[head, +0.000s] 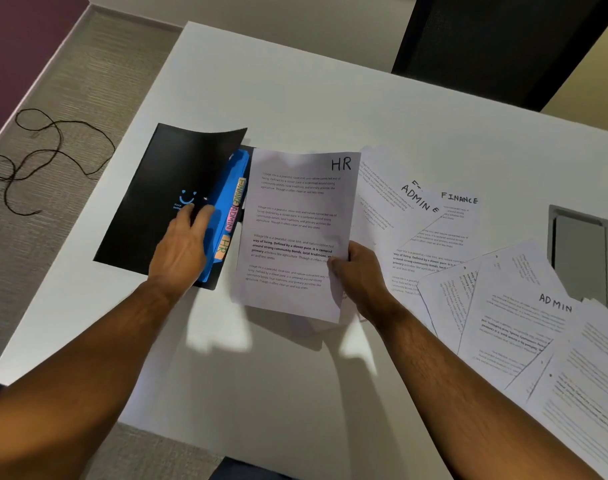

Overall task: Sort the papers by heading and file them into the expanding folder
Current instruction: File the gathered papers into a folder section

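Head view: right grip pinches HR sheet; left grip spread on folder, loose papers beside.

Both forearms reach forward, bare. Left hand lies fingers extended on the folder; right hand, right of the folder, pinches a sheet's edge.

Folder lies on table, left hand on its dividers. Just right of folder, HR sheet held up in right hand. Right of that sheet, loose papers overlap on table. Cable on floor left of folder.
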The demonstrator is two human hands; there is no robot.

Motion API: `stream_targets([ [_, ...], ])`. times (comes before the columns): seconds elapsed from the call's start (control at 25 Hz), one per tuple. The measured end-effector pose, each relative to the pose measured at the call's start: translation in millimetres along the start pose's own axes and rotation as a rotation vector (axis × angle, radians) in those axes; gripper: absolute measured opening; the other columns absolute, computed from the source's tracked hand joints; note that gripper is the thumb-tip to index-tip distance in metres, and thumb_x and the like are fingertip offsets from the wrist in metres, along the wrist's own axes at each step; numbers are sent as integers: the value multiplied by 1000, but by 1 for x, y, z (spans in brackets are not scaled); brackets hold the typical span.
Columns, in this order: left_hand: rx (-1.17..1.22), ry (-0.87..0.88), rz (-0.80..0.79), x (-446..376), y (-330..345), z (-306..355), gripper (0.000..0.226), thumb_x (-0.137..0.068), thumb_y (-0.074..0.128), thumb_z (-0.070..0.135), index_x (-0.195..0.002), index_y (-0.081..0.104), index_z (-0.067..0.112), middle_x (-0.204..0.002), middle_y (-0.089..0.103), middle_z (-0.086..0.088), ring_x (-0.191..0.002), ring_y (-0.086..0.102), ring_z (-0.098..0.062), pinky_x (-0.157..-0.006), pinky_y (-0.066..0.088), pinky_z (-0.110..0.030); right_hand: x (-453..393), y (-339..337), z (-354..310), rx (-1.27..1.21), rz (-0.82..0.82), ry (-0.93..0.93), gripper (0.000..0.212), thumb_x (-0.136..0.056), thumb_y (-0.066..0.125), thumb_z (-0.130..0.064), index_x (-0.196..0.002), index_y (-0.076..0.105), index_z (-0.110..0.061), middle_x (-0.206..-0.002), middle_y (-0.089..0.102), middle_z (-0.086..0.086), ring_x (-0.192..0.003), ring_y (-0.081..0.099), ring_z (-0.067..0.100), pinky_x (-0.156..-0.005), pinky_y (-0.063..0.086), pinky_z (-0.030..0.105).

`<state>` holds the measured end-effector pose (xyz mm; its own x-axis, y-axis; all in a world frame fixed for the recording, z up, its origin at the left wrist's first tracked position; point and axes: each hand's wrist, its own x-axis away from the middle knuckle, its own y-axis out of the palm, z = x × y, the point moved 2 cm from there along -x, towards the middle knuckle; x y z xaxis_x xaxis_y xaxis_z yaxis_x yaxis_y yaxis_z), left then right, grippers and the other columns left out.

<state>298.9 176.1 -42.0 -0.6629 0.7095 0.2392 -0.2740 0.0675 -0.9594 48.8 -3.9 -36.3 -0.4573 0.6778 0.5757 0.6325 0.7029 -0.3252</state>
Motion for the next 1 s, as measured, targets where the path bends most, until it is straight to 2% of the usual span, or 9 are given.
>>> stream_targets([
  [0.12, -45, -11, -46, 1, 10, -3, 51, -91, 63, 0, -140, 52, 5, -156, 32, -22, -140, 38, -40, -107, 47, -53, 3, -1, 0, 4, 2, -6, 27, -93, 53, -4, -104, 74, -18, -101, 78, -9, -93, 76, 19, -78, 65, 39],
  [0.2, -53, -35, -35, 2, 14, -1, 60, -90, 71, 8, -144, 45, 0, -156, 35, -21, -142, 37, -36, -110, 46, -50, 4, -2, 2, 6, 6, -5, 27, -93, 53, -4, -105, 74, -16, -102, 78, -8, -93, 76, 18, -80, 65, 40],
  [0.36, -104, -77, 37, 8, 17, 6, 79, -81, 81, 39, -142, 45, 4, -150, 42, -18, -135, 45, -33, -98, 50, -51, 7, -3, 1, -11, -1, 6, 25, -96, 54, -5, -103, 73, -20, -102, 77, -10, -93, 76, 18, -78, 65, 37],
  [0.44, -118, -91, 38, 10, 18, 8, 86, -77, 84, 41, -142, 42, 6, -149, 42, -17, -134, 45, -32, -95, 51, -53, 8, -4, 0, -6, -2, -1, 26, -96, 54, -5, -104, 73, -22, -103, 77, -11, -93, 76, 18, -79, 65, 38],
  [0.72, -104, -89, 18, 12, 12, 8, 76, -81, 79, 27, -142, 41, 4, -149, 41, -18, -131, 46, -35, -92, 53, -53, 9, -6, -1, -7, 9, 6, 26, -96, 54, -5, -106, 72, -20, -111, 77, -4, -96, 75, 21, -84, 65, 44],
  [0.88, -63, -55, 32, 12, 5, 5, 68, -84, 73, 9, -144, 42, -2, -150, 41, -22, -129, 46, -38, -93, 54, -52, 14, -5, -8, -14, 1, 6, 26, -95, 55, -3, -101, 71, -23, -108, 76, -5, -96, 75, 22, -82, 64, 41],
  [1.0, -27, -34, 76, 11, 1, 1, 66, -84, 69, -2, -144, 42, -3, -149, 43, -23, -129, 46, -39, -96, 55, -52, 17, -4, -17, -23, -15, 12, 26, -93, 56, 1, -96, 70, -20, -108, 75, -3, -93, 74, 20, -74, 62, 32],
])
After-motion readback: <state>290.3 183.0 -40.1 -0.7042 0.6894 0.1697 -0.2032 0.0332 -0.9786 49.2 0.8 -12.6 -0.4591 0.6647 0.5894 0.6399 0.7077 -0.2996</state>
